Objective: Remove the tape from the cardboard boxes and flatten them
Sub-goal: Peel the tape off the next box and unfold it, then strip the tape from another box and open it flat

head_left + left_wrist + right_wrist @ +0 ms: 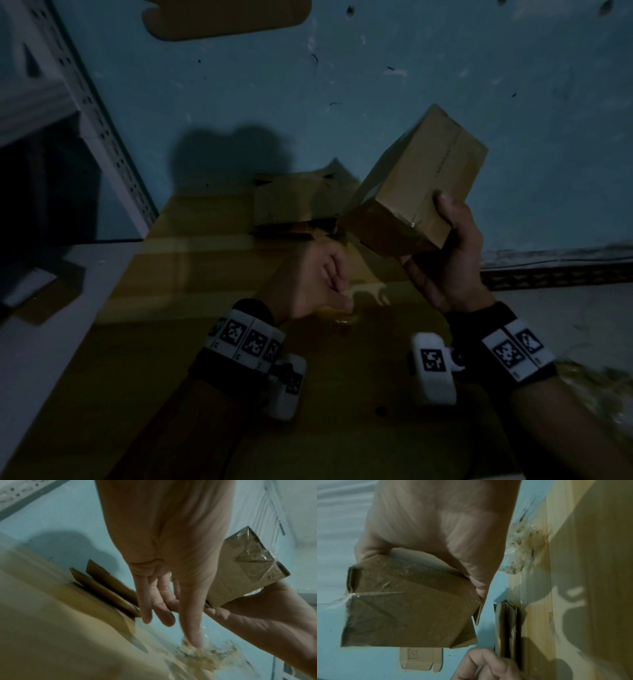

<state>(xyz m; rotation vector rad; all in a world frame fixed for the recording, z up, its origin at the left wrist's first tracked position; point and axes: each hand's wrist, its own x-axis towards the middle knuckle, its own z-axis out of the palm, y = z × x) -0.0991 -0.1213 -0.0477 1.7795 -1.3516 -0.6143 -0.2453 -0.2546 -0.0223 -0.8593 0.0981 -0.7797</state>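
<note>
Right hand (452, 260): grips the taped box (407, 185), raised and tilted.
Left hand (318, 284): fingers down on a crumpled tape wad (204, 654).
Flattened boxes (294, 202): on the cardboard sheet (191, 281), behind the hands.

- Left hand (164, 563): fingers extended downward, one fingertip pressed on crumpled tape wad (204, 654).
- Cardboard box (247, 572): taped end wrinkled, held by right hand (267, 618).
- Flattened boxes (106, 588): stacked on the large cardboard sheet (56, 635).
</note>
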